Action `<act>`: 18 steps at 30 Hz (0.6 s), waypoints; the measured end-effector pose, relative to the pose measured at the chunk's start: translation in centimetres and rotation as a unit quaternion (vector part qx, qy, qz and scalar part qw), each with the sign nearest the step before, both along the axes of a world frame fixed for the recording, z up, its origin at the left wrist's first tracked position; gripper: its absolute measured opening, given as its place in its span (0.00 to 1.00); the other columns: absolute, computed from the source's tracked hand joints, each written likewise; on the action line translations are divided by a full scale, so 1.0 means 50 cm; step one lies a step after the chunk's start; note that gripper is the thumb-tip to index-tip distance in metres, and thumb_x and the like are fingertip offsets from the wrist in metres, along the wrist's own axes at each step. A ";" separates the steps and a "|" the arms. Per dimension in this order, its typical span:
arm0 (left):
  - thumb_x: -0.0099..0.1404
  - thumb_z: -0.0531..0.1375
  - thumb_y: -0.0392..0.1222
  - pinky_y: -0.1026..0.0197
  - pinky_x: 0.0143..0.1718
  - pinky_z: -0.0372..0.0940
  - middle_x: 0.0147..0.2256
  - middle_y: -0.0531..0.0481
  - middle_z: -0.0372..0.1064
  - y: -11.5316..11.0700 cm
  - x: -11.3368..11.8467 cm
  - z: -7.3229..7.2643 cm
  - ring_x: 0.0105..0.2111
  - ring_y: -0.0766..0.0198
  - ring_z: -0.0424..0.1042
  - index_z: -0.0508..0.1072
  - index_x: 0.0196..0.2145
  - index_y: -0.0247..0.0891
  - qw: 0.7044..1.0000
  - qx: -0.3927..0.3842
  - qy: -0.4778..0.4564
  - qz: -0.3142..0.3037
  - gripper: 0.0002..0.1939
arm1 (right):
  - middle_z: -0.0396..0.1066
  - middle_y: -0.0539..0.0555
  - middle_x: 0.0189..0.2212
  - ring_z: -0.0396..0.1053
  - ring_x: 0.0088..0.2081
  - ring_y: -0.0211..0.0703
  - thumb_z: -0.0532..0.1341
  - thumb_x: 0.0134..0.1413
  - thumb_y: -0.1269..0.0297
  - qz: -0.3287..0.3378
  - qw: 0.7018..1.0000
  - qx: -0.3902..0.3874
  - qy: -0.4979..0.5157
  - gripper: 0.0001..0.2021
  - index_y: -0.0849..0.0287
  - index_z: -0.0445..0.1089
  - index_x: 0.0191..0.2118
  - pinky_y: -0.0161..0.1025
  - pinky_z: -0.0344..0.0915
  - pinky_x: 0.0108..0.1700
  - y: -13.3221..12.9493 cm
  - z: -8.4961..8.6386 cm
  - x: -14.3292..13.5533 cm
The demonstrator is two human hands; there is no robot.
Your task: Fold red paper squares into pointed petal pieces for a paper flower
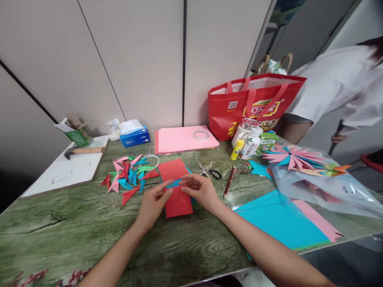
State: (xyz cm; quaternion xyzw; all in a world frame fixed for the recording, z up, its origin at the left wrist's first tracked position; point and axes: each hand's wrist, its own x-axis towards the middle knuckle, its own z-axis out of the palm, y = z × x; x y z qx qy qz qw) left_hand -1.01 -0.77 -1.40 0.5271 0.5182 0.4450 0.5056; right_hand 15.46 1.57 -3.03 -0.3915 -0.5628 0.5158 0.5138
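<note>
Left hand (154,201) and right hand (201,190) pinch a small blue paper (174,183) over red paper (178,205); uneven finger pressure could crease it crookedly.

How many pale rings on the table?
2 visible: one ring lies on the pink paper, a second ring by the folded paper pieces. More could be hidden under the papers.

Red paper (179,206) lies flat, a small blue paper piece (174,183) over its middle.
</note>
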 end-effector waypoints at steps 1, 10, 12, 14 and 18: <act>0.51 0.61 0.46 0.64 0.27 0.64 0.24 0.51 0.72 0.001 0.000 -0.003 0.26 0.62 0.70 0.74 0.38 0.35 1.000 -0.004 0.005 0.010 0.17 | 0.73 0.54 0.31 0.70 0.32 0.41 0.65 0.38 0.65 0.002 1.000 0.007 -0.007 0.17 0.59 0.67 0.38 0.37 0.66 0.33 -0.002 0.000 -0.002; 0.46 0.64 0.45 0.65 0.21 0.66 0.19 0.58 0.65 -0.002 0.003 0.009 0.19 0.69 0.65 0.66 0.23 0.36 0.991 -0.068 -0.107 0.046 0.12 | 0.67 0.49 0.22 0.61 0.22 0.34 0.62 0.40 0.61 -0.054 0.997 -0.027 -0.056 0.11 0.62 0.70 0.31 0.32 0.58 0.24 0.005 -0.008 -0.003; 0.47 0.64 0.44 0.63 0.23 0.67 0.17 0.60 0.62 -0.004 0.004 0.014 0.18 0.70 0.63 0.67 0.24 0.36 0.990 -0.085 -0.115 -0.001 0.11 | 0.65 0.47 0.19 0.56 0.19 0.33 0.62 0.40 0.61 -0.087 0.993 0.002 -0.079 0.10 0.62 0.71 0.30 0.32 0.54 0.21 0.007 -0.003 0.002; 0.49 0.63 0.45 0.63 0.23 0.66 0.18 0.59 0.63 -0.005 0.005 0.015 0.19 0.70 0.63 0.69 0.29 0.36 0.989 -0.091 -0.115 -0.028 0.12 | 0.65 0.47 0.19 0.56 0.19 0.33 0.62 0.40 0.61 -0.075 0.994 0.015 -0.080 0.10 0.61 0.72 0.30 0.32 0.52 0.22 0.006 0.002 0.005; 0.52 0.61 0.46 0.69 0.21 0.62 0.20 0.56 0.64 -0.004 0.003 0.007 0.20 0.71 0.63 0.71 0.25 0.34 0.996 -0.052 -0.076 -0.022 0.11 | 0.65 0.47 0.19 0.56 0.20 0.34 0.63 0.41 0.61 -0.030 0.996 0.013 -0.080 0.09 0.60 0.72 0.31 0.32 0.53 0.22 -0.001 0.004 0.002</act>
